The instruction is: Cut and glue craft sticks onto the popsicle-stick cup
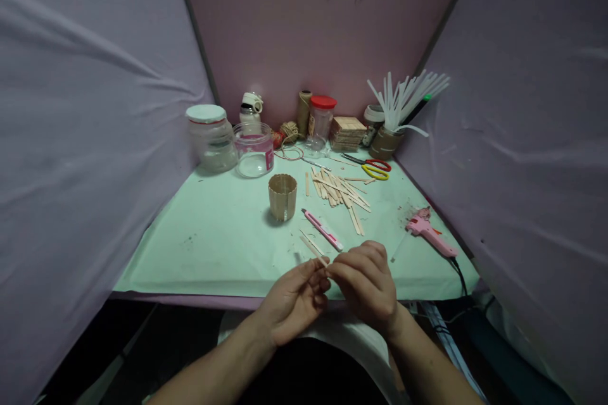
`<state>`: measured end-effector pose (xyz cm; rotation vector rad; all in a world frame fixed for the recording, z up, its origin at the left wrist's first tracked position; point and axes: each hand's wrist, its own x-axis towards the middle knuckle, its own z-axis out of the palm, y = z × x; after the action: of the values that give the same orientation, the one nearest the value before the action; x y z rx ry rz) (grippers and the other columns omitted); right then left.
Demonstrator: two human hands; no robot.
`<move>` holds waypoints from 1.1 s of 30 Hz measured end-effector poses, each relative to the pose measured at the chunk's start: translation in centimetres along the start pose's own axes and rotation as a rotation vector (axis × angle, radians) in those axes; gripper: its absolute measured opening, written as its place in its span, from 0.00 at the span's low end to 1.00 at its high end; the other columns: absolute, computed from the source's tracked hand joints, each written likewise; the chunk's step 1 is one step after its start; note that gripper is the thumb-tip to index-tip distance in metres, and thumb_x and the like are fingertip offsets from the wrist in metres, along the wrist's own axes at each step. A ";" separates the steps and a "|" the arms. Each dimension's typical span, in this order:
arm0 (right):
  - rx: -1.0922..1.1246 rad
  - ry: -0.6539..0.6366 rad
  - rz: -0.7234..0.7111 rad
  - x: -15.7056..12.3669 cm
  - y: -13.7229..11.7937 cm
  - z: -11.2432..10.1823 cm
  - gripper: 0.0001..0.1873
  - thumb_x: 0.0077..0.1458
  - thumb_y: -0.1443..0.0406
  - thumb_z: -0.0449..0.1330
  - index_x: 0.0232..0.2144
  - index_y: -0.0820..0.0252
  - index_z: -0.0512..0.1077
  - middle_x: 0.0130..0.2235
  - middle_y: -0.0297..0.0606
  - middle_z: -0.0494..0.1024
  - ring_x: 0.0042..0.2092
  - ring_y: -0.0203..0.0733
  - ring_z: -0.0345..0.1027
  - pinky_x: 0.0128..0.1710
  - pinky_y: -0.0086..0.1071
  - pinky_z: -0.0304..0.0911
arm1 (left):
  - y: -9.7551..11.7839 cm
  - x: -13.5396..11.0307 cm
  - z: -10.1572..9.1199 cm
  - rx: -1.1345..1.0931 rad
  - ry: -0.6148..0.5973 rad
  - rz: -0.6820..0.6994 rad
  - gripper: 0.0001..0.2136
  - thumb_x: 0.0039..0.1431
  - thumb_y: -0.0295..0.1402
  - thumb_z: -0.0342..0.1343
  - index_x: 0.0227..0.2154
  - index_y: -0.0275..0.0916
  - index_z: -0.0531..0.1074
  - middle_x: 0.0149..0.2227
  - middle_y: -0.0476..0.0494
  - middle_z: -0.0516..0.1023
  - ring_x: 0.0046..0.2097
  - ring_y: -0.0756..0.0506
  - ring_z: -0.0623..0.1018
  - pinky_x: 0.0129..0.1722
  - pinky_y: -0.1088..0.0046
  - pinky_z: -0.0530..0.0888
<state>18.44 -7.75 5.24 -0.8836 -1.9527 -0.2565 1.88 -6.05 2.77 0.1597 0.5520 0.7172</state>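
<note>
My left hand and my right hand meet at the near edge of the green table. Both pinch a thin wooden craft stick that slants up and to the left from my fingers. A second thin stick lies just beyond it on the table. A pink utility knife lies a little farther out. Behind it stands a small cup built of wooden sticks. A loose pile of wooden sticks lies to the cup's right.
A pink glue gun rests at the right with its cord running off the edge. Red and yellow scissors, clear jars, a twine spool, stacked wood pieces and a holder of white glue sticks line the back. Purple cloth walls enclose the table.
</note>
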 end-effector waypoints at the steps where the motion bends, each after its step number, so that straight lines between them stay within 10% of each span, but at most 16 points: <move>1: 0.016 0.030 0.050 0.5 0.2 0.0 0.08 0.56 0.72 0.57 0.37 0.56 0.72 0.31 0.36 0.78 0.34 0.40 0.68 0.38 0.39 0.60 | 1.2 -0.3 0.0 0.136 0.000 0.067 0.14 0.50 0.34 0.67 0.38 0.34 0.74 0.33 0.43 0.78 0.31 0.52 0.74 0.27 0.81 0.66; 8: 0.118 0.076 0.209 4.7 3.0 0.5 0.05 0.60 0.69 0.56 0.32 0.55 0.70 0.32 0.38 0.74 0.36 0.43 0.67 0.40 0.41 0.61 | 14.9 0.3 -1.8 1.025 0.181 0.890 0.31 0.39 0.30 0.71 0.48 0.44 0.66 0.50 0.41 0.72 0.52 0.42 0.71 0.50 0.65 0.69; 12: 0.166 0.019 0.214 6.9 4.4 1.6 0.06 0.62 0.67 0.54 0.31 0.56 0.68 0.32 0.38 0.73 0.38 0.43 0.66 0.41 0.40 0.60 | 18.8 4.4 -2.7 1.307 0.004 0.698 0.44 0.29 0.26 0.73 0.55 0.44 0.63 0.63 0.35 0.59 0.64 0.36 0.59 0.62 0.54 0.55; 17: 0.225 -0.119 0.218 8.5 6.3 2.9 0.08 0.62 0.66 0.54 0.29 0.57 0.67 0.31 0.37 0.72 0.37 0.42 0.65 0.39 0.37 0.58 | 18.7 8.6 -2.1 1.293 -0.186 0.555 0.41 0.24 0.23 0.72 0.50 0.37 0.70 0.51 0.36 0.73 0.54 0.36 0.71 0.56 0.58 0.64; 33: 0.362 -0.305 0.375 11.2 8.9 5.7 0.07 0.59 0.67 0.55 0.27 0.57 0.66 0.29 0.33 0.70 0.34 0.39 0.63 0.36 0.32 0.57 | 19.3 9.4 -4.0 1.313 -0.208 0.432 0.36 0.44 0.46 0.67 0.55 0.36 0.67 0.54 0.35 0.73 0.54 0.34 0.71 0.52 0.58 0.68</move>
<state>17.31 6.86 9.93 -1.0638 -1.9710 0.4612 -5.61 14.40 1.66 1.5946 0.7241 0.6379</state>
